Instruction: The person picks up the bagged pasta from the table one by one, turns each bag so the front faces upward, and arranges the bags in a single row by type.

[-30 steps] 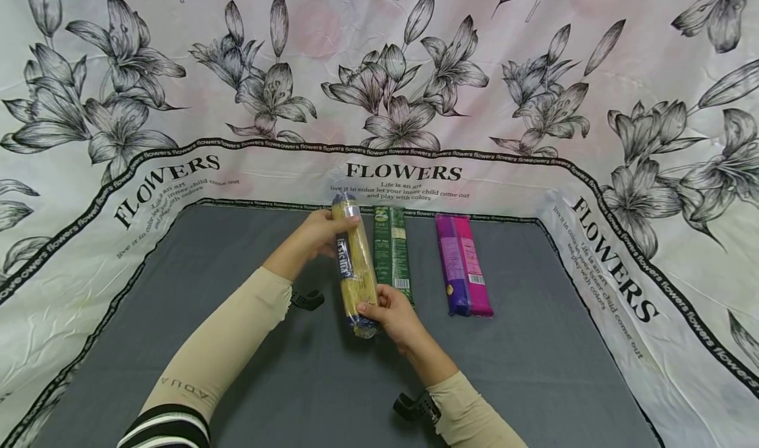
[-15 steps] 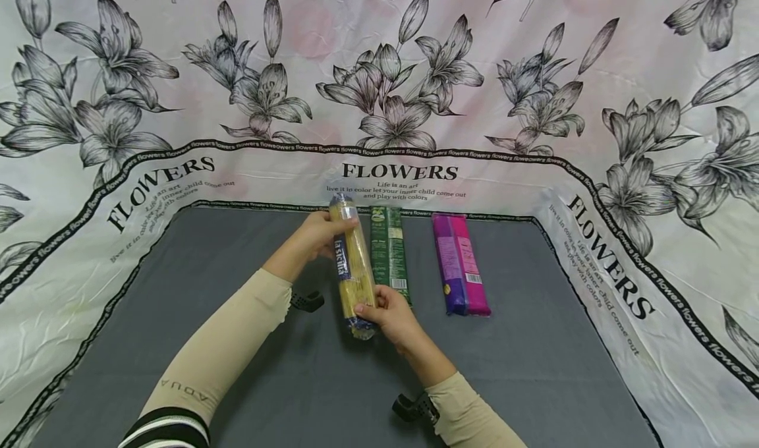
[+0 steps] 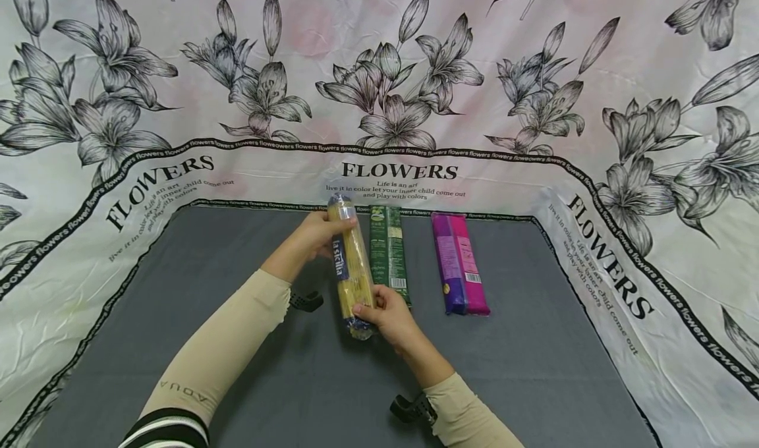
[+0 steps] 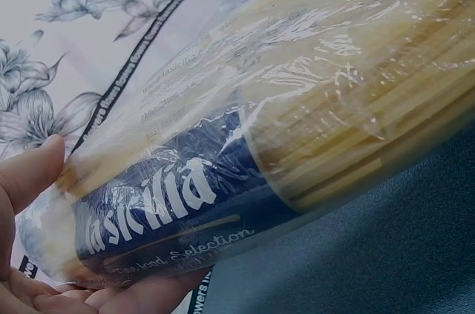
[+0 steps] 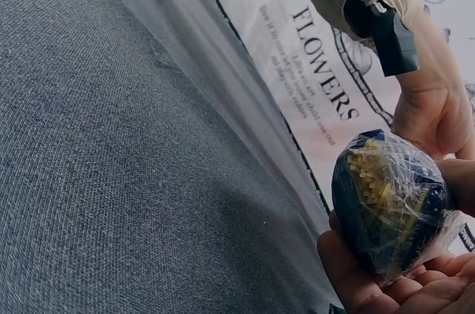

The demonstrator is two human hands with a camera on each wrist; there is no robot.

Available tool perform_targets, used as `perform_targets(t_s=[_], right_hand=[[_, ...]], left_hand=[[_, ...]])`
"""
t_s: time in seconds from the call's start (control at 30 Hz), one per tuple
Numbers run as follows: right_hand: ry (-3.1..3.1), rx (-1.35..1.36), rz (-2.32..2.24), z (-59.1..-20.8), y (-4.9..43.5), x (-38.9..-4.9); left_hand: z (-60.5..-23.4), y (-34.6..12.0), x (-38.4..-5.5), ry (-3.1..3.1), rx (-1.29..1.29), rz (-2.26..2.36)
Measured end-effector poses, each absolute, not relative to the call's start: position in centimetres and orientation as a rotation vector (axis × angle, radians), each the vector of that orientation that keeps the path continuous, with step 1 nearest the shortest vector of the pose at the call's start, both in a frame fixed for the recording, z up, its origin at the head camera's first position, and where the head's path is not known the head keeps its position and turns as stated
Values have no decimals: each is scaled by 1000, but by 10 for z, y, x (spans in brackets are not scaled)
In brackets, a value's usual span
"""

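Both hands hold a long clear-wrapped pack of spaghetti [image 3: 351, 263] with a dark blue label reading "la sicilia". My left hand [image 3: 317, 232] grips its upper end, thumb across the front. Around the lower end, my right hand [image 3: 388, 313] has its thumb on top and fingers beneath. The left wrist view shows the label [image 4: 171, 195] and the yellow strands up close. In the right wrist view the wrapped end of the pack [image 5: 390, 203] faces the camera, cradled by the right fingers. A green pack [image 3: 388, 253] lies just behind and to the right, partly hidden by the right hand.
A pink and purple pack [image 3: 460, 263] lies farther right on the grey cloth [image 3: 284, 382]. A white cloth border [image 3: 273, 174] printed with "FLOWERS" and lilies rises around the back and sides. A dark wrist camera [image 3: 413, 408] sits by the right sleeve.
The spaghetti pack has turned slightly in the hands, so more of its "la sicilia" lettering faces the head camera. Both hands keep their grip; the other packs stay put.
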State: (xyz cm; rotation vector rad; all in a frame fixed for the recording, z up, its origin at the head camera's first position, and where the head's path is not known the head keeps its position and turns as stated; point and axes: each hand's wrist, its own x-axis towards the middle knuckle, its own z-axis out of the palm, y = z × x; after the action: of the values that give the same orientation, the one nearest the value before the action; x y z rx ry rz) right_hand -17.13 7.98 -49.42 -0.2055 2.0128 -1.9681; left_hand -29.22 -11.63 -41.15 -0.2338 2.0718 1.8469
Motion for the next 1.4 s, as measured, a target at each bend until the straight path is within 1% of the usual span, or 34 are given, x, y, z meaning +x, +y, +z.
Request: perform_targets(t_s=[0.3, 1.4], right_hand=[[2036, -204, -1965, -494, 79, -168], [2044, -268, -1954, -493, 76, -169]], left_hand=[[-413, -117, -290, 2079, -205, 1848], [-409, -117, -291, 2087, -239, 1840]])
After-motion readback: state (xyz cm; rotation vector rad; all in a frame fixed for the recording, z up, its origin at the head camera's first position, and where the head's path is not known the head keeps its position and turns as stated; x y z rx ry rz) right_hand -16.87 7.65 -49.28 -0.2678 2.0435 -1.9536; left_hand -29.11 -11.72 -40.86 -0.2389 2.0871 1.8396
